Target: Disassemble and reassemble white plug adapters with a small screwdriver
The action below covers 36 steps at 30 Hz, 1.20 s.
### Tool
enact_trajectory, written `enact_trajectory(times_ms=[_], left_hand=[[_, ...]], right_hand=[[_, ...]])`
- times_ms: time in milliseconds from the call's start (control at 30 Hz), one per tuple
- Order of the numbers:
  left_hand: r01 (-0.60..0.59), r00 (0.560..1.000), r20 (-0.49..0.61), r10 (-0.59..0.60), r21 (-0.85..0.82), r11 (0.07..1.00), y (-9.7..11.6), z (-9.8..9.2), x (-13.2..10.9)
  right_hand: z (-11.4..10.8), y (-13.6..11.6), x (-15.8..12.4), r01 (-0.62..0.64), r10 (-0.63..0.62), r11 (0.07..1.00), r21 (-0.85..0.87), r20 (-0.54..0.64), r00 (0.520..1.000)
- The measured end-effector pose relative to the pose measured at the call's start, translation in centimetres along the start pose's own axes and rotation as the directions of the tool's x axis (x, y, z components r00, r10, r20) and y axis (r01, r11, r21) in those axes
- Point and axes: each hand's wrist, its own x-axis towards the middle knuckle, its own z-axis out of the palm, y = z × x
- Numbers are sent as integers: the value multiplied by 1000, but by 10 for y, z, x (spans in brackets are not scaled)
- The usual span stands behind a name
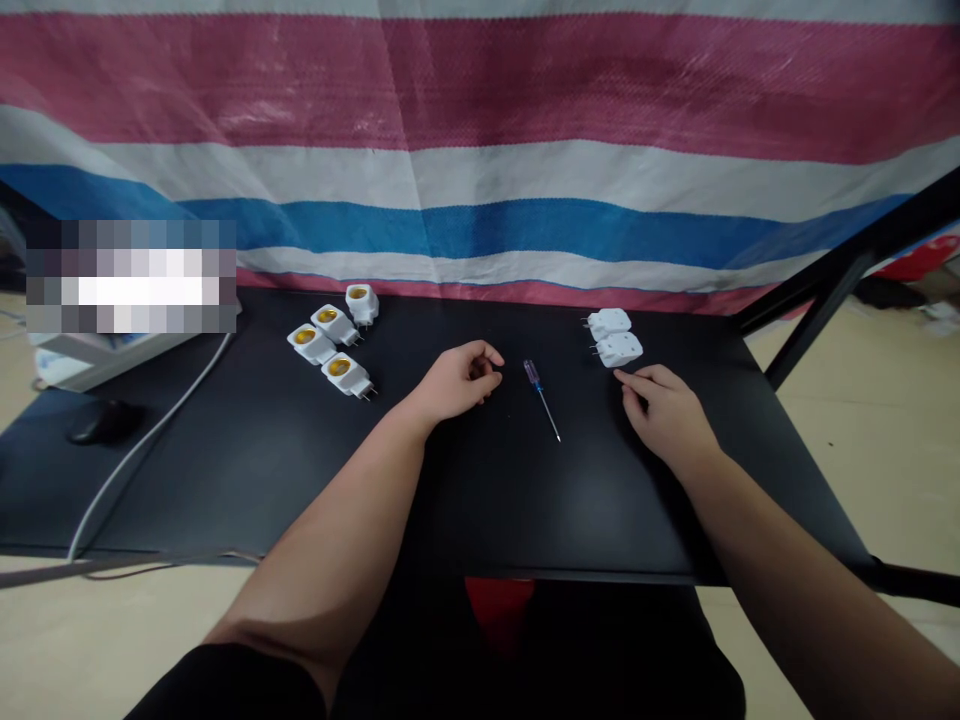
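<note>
My left hand (pixel 463 380) rests on the black table with its fingers loosely curled and apart, holding nothing. Just right of it lies a screwdriver (pixel 541 398) with a purple handle, its tip pointing toward me. My right hand (pixel 664 408) holds nothing; its index finger is stretched out and the thumb is apart. The fingertip is close to the nearer of two white plugs, a front one (pixel 620 349) and a back one (pixel 609 321), both with pins facing left. Several white plug-in lamp sockets with brass-coloured threads, one of them nearest me (pixel 348 374), lie left of my left hand.
A black computer mouse (pixel 105 422) and a grey cable (pixel 154 440) are on the table's left. Behind them a white object (pixel 97 365) is partly blurred out. A striped sheet (pixel 480 230) hangs along the back edge. Black metal bars (pixel 844 255) stand at the right.
</note>
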Motion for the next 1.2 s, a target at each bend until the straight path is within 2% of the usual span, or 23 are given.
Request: enact_trajectory(times_ms=[233, 600, 700, 800, 900, 967, 1033, 1100, 1167, 1200], left_hand=[[-1, 1000, 6, 1, 16, 1000, 2, -1, -1], [6, 1000, 14, -6, 43, 999, 6, -2, -4], [-65, 997, -23, 70, 178, 982, 11, -5, -6], [-86, 983, -119, 142, 383, 920, 22, -5, -10], [-38, 946, -251, 203, 538, 842, 38, -7, -19], [16, 891, -360, 277, 635, 772, 49, -16, -30], [159, 822, -491, 289, 685, 711, 55, -32, -44], [366, 768, -606, 206, 680, 636, 55, -53, -61], [532, 748, -662, 54, 645, 549, 48, -71, -77], [562, 749, -663, 15, 646, 517, 43, -76, -84]], right_hand=[[-2, 1, -2, -58, 58, 997, 45, 1, 998], [-2, 1, -2, -55, 57, 996, 67, -16, 998], [-8, -8, -1, -46, 48, 994, 103, -10, 999], [-10, -27, -1, -2, -5, 979, 206, 34, 999], [-9, -54, 1, 15, -43, 950, 312, 82, 996], [-8, -71, 4, 11, -52, 947, 320, 119, 992], [-8, -84, 9, -14, -55, 944, 330, 197, 979], [-8, -93, 17, -28, -69, 944, 329, 278, 958], [-6, -100, 27, -36, -70, 951, 306, 329, 942], [-5, -103, 32, -38, -66, 956, 290, 342, 938]])
